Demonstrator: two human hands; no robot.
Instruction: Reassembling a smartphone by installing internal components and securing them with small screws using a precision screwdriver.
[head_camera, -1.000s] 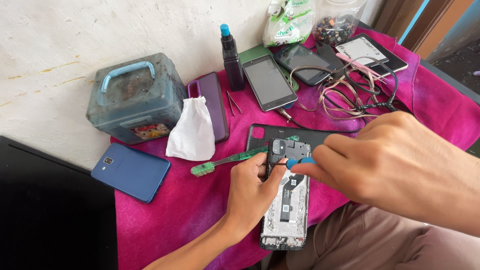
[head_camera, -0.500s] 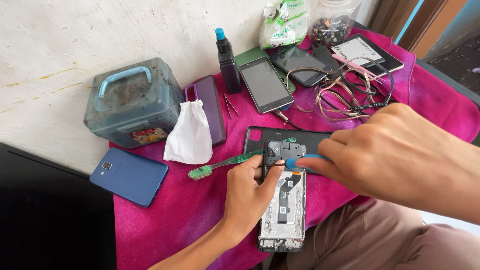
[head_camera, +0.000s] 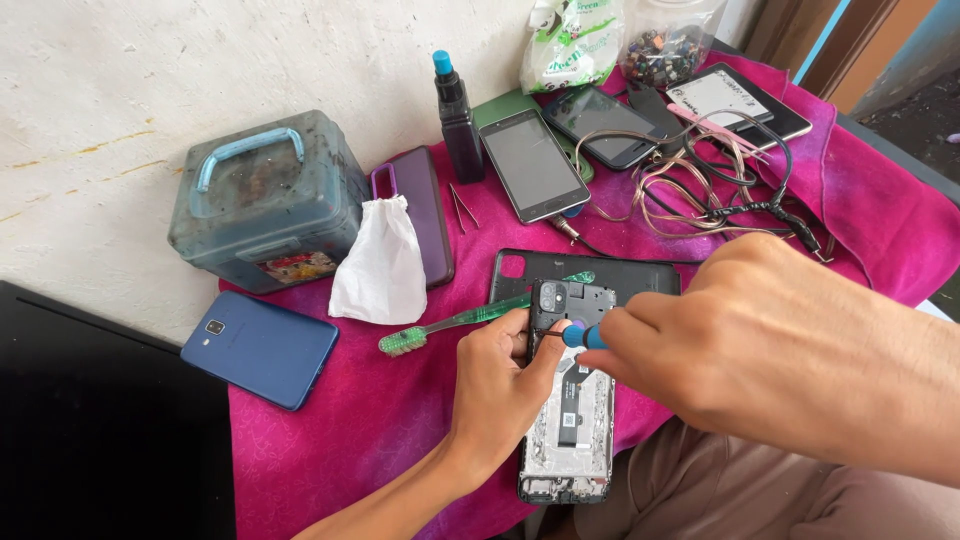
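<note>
An opened phone (head_camera: 570, 420) with its back removed lies on a magenta cloth (head_camera: 380, 410), circuit parts showing. My left hand (head_camera: 500, 385) grips its left edge near the camera module. My right hand (head_camera: 760, 345) pinches a small blue-handled screwdriver (head_camera: 583, 336), tip down on the phone's upper part. The black back cover (head_camera: 590, 270) lies just behind, with a green toothbrush (head_camera: 450, 325) resting across its left side.
A grey plastic box with a blue handle (head_camera: 260, 200), a white cloth pouch (head_camera: 380, 265), a blue phone (head_camera: 260, 348), a purple phone (head_camera: 425, 205), a dark bottle (head_camera: 458, 120), tweezers (head_camera: 462, 208), more phones (head_camera: 535, 165), tangled cables (head_camera: 690, 175), and bags of parts (head_camera: 575, 40) crowd the cloth.
Both hands stay on the opened phone. The view has shifted slightly; the screwdriver tip sits at about the same spot by the camera module.
</note>
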